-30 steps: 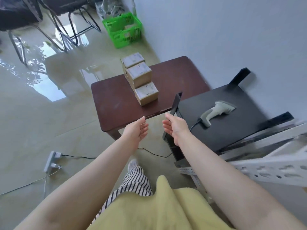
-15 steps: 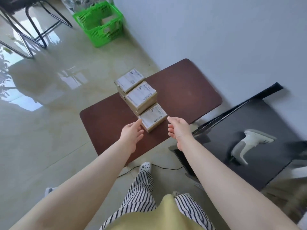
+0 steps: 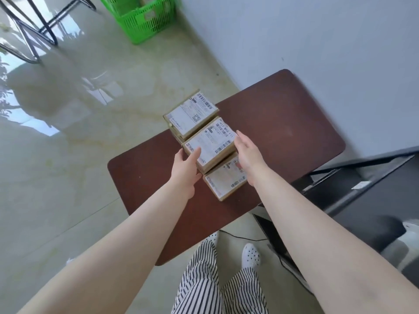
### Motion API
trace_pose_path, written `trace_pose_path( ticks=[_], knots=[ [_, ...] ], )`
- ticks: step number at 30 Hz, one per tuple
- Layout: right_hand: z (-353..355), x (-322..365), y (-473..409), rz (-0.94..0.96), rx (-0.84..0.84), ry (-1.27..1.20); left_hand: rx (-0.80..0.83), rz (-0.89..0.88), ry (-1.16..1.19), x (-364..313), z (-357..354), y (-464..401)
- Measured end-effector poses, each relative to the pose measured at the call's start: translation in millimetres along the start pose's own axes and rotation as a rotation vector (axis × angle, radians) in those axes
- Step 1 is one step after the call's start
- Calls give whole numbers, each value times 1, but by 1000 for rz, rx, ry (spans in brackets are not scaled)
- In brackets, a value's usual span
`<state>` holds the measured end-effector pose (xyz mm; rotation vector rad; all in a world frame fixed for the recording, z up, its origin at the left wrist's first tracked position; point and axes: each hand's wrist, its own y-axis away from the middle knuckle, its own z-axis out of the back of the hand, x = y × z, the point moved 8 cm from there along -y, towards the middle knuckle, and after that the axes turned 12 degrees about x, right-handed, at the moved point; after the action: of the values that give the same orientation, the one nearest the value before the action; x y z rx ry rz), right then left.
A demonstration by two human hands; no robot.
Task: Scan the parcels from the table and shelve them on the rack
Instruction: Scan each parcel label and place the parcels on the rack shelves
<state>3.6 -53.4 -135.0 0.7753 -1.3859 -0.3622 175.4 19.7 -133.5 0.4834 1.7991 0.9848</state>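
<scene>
Head view, middle parcel [image 3: 209, 145] between left hand [image 3: 184, 165], right hand [image 3: 248, 152]

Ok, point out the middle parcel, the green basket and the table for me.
middle parcel [image 3: 209, 145]: head view, centre of its white top label.
green basket [image 3: 145, 21]: head view, its mesh front wall.
table [image 3: 278, 123]: head view, bare brown top right of the parcels.
</scene>
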Motion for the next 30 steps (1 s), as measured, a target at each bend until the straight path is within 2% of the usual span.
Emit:
trace_pose_path(
  ticks=[9, 15, 20, 25, 30],
  knots=[
    [4, 11, 36, 105, -68, -46, 32, 27, 18, 11, -18, 24],
    [43, 35, 89, 183, -90, -55, 111, 81, 10, 16, -51, 74],
    [97, 65, 136, 240, -104, -34, 295, 39, -162, -7, -84, 100],
    [153, 80, 181, 277, -132, -17, 615, 35, -495, -20, -140, 133],
    [190, 72, 214, 260, -142, -51, 723, 18, -648, -9, -190, 160]
  ],
)
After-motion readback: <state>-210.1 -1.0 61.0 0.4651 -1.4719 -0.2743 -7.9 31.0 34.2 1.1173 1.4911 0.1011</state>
